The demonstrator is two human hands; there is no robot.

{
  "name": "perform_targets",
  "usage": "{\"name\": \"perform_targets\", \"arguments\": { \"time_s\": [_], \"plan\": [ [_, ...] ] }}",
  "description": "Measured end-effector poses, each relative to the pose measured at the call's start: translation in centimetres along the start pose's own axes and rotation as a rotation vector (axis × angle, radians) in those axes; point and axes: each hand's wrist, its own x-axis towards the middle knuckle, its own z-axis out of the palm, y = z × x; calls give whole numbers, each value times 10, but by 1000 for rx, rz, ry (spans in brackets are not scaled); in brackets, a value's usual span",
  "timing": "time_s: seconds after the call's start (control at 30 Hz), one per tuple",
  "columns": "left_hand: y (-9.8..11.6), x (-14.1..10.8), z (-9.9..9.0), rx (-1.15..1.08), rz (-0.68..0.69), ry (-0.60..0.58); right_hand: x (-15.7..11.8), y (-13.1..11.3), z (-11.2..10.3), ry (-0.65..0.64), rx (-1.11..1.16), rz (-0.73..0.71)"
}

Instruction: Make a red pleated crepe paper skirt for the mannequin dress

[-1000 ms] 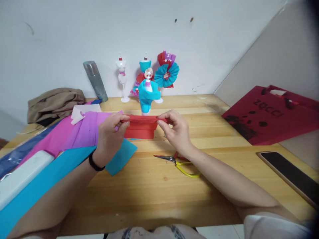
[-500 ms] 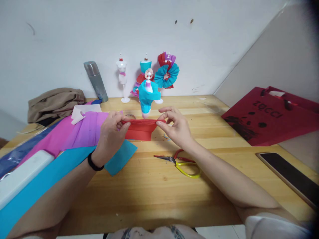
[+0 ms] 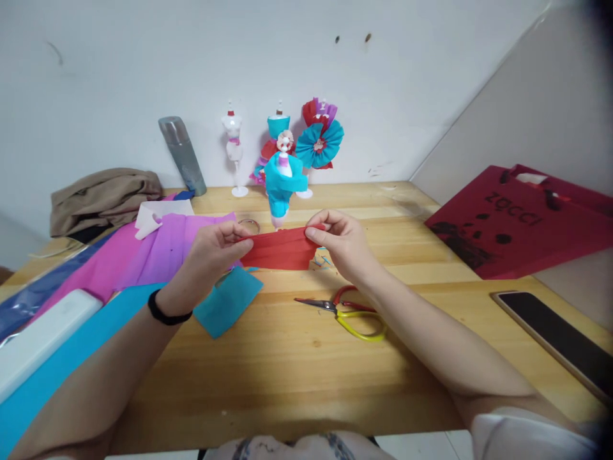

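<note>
A piece of red crepe paper (image 3: pixel 280 250) is stretched between my two hands, just above the table. My left hand (image 3: pixel 208 255) pinches its left end between thumb and fingers. At the upper right corner, my right hand (image 3: pixel 342 239) pinches it the same way. Directly behind the paper stands a small dress form (image 3: pixel 285 185) wrapped in blue crepe paper. A loose blue piece of crepe paper (image 3: pixel 228 301) lies under my left hand. Scissors (image 3: pixel 338 308) with one red and one yellow handle rest on the table below my right hand, blades partly apart.
Several dress forms stand along the wall, one white (image 3: pixel 234 150), another with a blue paper flower (image 3: pixel 319 145). Purple crepe paper (image 3: pixel 177 246), a white box-like object (image 3: pixel 48 338), a flask (image 3: pixel 184 156) and brown cloth (image 3: pixel 105 198) lie left. A red bag (image 3: pixel 522 223) and phone (image 3: pixel 555 338) are right.
The red crepe paper, gathered along its top edge before, is now spread wider and flatter. My left hand has shifted slightly left and turned; my right hand stays close to its place.
</note>
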Motion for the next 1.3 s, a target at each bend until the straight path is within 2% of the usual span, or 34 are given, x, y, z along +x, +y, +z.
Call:
{"name": "perform_targets", "arguments": {
  "time_s": [0.13,0.23,0.33,0.43,0.63,0.77,0.93,1.13,1.3],
  "plan": [
    [-4,2,-5,4,-27,-43,0,0,0,2,-13,2],
    [-9,4,-8,91,22,-153,0,-1,1,26,-14,34],
    [-10,3,-7,322,223,-152,-1,-3,2,35,-3,63],
    [-7,-2,0,586,445,-136,-5,-2,5,-19,-26,64],
    [-12,-17,17,916,681,-221,-14,2,16,-137,-26,86],
    [-17,-21,20,958,693,-274,-17,1,19,-158,-69,57],
    [-22,-22,19,923,628,-258,-18,0,19,-153,-154,3],
    [-28,-28,23,949,540,-219,-24,4,23,-103,-293,-166],
    [-31,-30,26,866,565,-158,-24,3,24,-116,-245,-134]
  ]
}}
